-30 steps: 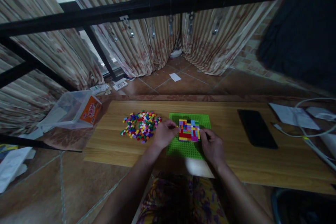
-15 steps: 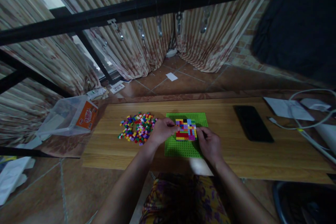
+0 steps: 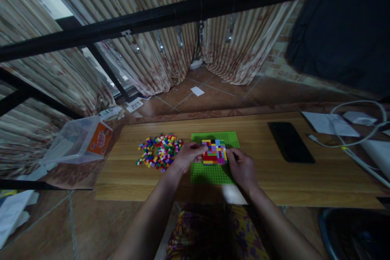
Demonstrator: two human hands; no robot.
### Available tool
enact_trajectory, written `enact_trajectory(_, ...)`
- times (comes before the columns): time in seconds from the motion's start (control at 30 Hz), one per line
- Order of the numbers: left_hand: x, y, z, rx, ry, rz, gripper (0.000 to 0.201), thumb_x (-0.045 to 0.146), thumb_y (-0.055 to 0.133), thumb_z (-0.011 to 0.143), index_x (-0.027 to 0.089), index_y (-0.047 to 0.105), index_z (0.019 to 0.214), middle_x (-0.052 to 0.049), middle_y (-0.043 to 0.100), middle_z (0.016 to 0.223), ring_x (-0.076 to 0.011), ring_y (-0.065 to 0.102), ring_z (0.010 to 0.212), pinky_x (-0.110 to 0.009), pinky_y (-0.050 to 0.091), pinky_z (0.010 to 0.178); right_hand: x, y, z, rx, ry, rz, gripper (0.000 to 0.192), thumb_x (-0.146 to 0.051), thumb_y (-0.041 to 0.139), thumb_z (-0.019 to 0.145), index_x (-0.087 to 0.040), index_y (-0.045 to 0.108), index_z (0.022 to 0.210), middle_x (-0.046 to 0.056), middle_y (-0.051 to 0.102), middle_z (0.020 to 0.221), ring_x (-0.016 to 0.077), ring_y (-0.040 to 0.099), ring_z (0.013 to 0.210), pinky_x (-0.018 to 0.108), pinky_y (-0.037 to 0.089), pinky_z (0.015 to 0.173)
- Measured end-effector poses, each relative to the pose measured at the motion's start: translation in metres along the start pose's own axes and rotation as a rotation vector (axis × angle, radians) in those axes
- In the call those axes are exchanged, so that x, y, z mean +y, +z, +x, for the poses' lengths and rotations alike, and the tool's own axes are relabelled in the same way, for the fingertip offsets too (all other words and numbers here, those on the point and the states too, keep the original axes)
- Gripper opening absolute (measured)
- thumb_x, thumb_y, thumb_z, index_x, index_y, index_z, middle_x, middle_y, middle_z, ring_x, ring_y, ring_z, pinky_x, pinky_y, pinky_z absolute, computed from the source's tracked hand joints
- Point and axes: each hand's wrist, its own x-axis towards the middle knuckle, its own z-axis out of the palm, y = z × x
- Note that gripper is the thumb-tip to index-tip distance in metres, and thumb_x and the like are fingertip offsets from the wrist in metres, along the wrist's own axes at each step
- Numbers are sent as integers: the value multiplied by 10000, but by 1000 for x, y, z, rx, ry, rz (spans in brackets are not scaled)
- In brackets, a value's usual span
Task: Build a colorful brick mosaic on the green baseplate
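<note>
The block panel (image 3: pixel 214 151), a flat patch of many small coloured bricks, sits on the green baseplate (image 3: pixel 213 172) at the centre of the desk (image 3: pixel 304 178).

Risk: pressure applied from one side only could shift the baseplate on the smooth desk or loosen edge bricks. The left forearm lies near the loose brick pile (image 3: pixel 158 155), centre-left of the frame; a sweep of it could scatter bricks.

Left hand (image 3: pixel 187 157): fingers curled, tips touching the panel's left edge. Right hand (image 3: pixel 242 168): fingers bent against the panel's right edge. Whether either grip pinches a single brick cannot be determined.
</note>
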Motion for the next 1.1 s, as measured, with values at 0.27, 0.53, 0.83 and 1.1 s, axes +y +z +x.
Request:
enact_trajectory(0.27, -3, -3, -5, -18, 17, -78, 445, 546, 757, 653, 137, 600, 730, 12, 605, 642, -66, 541, 522, -212, 469, 561, 2, 1, 0, -9, -7, 8, 352, -417, 461, 930, -177, 681, 798, 32, 674, 739, 164, 611, 665, 254, 418, 643)
enact_trajectory(0.53, -6, 2, 1, 38, 145, 83, 348, 473, 707, 698, 143, 600, 685, 42, 553, 554, -67, 498, 482, -196, 415, 503, 1, 1, 1, -5, -5, -35, 375, -441, 447, 933, -181, 687, 809, 44, 689, 768, 171, 616, 670, 264, 423, 655)
enact_trajectory(0.83, -4, 11, -1, 134, 206, 238, 193, 302, 593, 779, 170, 560, 642, 59, 505, 476, -75, 465, 414, -196, 375, 439, 2, 2, 1, 11, 3, -57, 393, -450, 436, 919, -175, 691, 803, 56, 693, 755, 182, 622, 669, 264, 414, 638)
enact_trajectory(1.1, -7, 11, 6, 197, 221, 194, 219, 298, 660, 737, 163, 567, 593, 50, 492, 437, -84, 454, 380, -202, 339, 418, 5, 1, 3, -38, 51, -35, 429, -500, 441, 887, -166, 691, 788, 65, 700, 720, 184, 595, 593, 272, 414, 590)
